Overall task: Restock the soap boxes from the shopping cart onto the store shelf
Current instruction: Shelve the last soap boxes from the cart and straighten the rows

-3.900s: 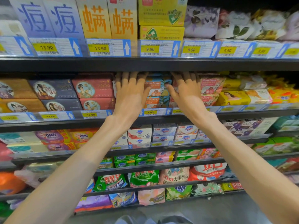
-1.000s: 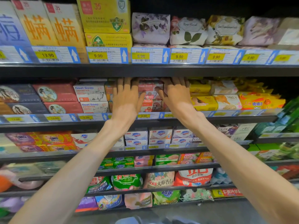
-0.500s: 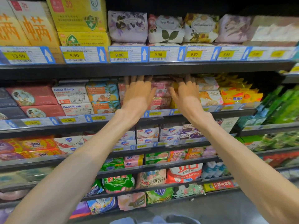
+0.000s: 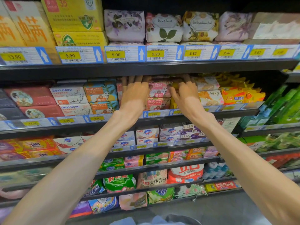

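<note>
Two pink Goat Soap boxes stand stacked on the second shelf, between my hands. My left hand lies against the left side of the stack, fingers straight and reaching into the shelf. My right hand is at the right side of the stack, fingers extended toward the back, their tips hidden under the shelf above. White Goat Soap boxes and orange Goat Soap boxes stand to the left. The shopping cart is out of view.
Red soap boxes sit far left, yellow soap packs to the right. The upper shelf with price tags hangs low over my fingers. Lower shelves hold more soap and detergent bags. Green packages fill the right bay.
The view has shifted right along the shelf since the earliest frame. Both hands moved from the blue boxes to the pink Goat Soap stack and stay flanking it.
</note>
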